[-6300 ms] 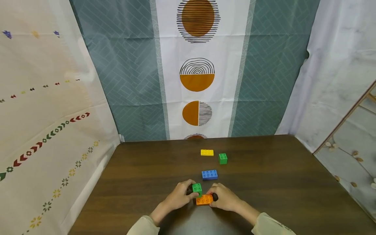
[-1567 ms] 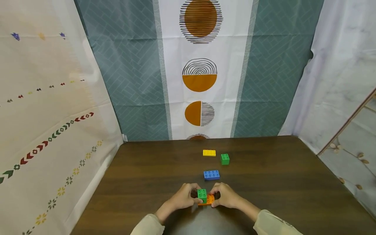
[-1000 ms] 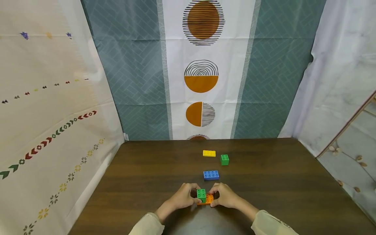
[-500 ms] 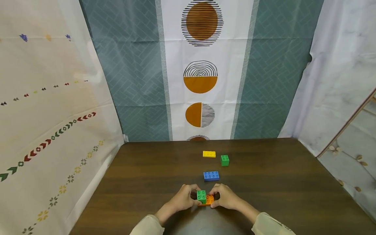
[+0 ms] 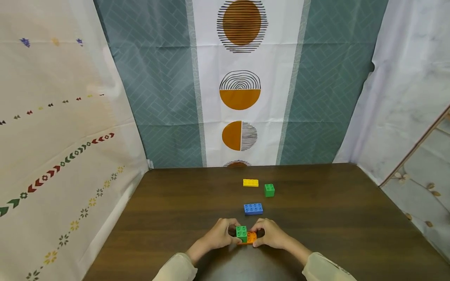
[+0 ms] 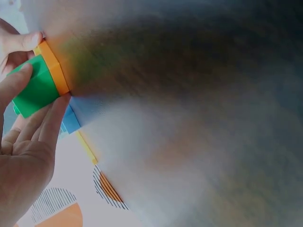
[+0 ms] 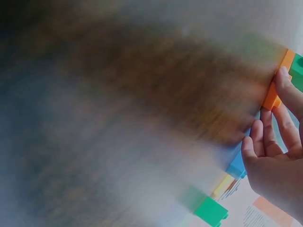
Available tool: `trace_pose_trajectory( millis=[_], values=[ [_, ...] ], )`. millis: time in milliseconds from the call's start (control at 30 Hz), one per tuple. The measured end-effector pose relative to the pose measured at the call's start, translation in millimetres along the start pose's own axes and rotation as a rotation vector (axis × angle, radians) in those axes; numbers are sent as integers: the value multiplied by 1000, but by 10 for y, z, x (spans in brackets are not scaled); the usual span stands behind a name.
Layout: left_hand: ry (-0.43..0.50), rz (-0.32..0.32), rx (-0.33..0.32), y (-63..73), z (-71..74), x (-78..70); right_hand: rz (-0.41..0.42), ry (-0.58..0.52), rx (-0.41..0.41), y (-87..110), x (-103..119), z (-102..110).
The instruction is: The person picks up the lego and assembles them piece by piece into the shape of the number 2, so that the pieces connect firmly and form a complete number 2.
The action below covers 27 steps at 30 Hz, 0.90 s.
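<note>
A green building brick (image 5: pixel 241 233) sits on the left half of a flat orange building brick (image 5: pixel 251 237), near the table's front. My left hand (image 5: pixel 218 235) grips the green brick between thumb and fingers; in the left wrist view the thumb lies on the green brick (image 6: pixel 38 90) and a fingertip reaches the end of the orange brick (image 6: pixel 56 71). On the other side, my right hand (image 5: pixel 271 235) pinches the right end of the orange brick, as the right wrist view also shows on the orange brick (image 7: pixel 271 98). The left end is partly hidden by fingers.
Just beyond the hands lies a blue brick (image 5: pixel 253 209). Farther back are a second green brick (image 5: pixel 269 190) and a flat yellow brick (image 5: pixel 250 183). The brown table (image 5: pixel 175 203) ends at hanging cloths (image 5: pixel 165 97) behind and at both sides.
Over six seconds ago the green brick was held at the orange brick's left end; it has moved right onto its left half. In the last second or so the hands have hardly moved.
</note>
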<state>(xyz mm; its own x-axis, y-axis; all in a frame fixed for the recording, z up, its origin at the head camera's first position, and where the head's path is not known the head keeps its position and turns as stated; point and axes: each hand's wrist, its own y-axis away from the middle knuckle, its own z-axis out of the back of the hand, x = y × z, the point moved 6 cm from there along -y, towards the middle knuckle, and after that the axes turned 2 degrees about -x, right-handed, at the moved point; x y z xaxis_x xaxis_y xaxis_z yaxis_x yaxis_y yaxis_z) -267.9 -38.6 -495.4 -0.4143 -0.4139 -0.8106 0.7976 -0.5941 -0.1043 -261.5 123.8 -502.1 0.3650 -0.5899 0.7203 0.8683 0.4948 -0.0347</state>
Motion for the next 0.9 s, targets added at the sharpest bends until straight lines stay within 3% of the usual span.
trace_pose_trajectory(
  millis=[433,900],
  values=[
    [64,34,-39,67,-35,73,-6,-16,12,36,18,-35],
    [21,31,-26,8,-12,49,13,13,27,16,21,-8]
  ],
)
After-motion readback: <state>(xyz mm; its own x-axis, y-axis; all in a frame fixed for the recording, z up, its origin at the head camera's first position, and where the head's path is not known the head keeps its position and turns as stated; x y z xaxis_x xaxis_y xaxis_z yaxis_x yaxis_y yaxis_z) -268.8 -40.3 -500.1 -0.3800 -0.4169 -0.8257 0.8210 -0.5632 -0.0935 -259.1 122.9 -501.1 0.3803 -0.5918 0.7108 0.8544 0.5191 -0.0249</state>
